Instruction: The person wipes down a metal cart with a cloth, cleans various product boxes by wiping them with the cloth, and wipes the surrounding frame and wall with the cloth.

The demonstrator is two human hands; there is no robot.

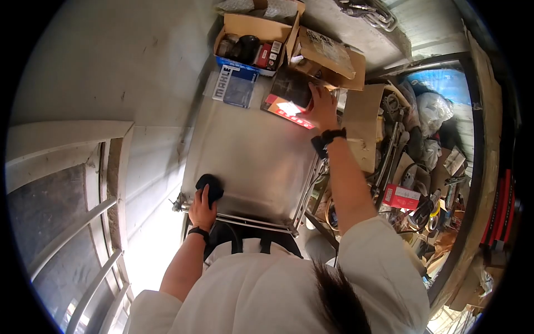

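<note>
My left hand (202, 210) is closed round a black cloth-like item (210, 189) at the near left corner of the metal table (245, 150). At the table's far right, my right hand (321, 110) rests with fingers spread on the right end of a red and dark box (286, 97), whose front catches a bright glare. A blue and white MAHLE box (236, 85) lies to the left of that box. Behind them stands an open carton (253, 28) with small boxes and dark parts inside.
An open cardboard box (328, 53) stands at the back right. Right of the table, a shelf holds another carton (360, 128), a red box (401, 197), plastic bags (434, 114), cables and metal parts. A barred window (72, 234) is at the left.
</note>
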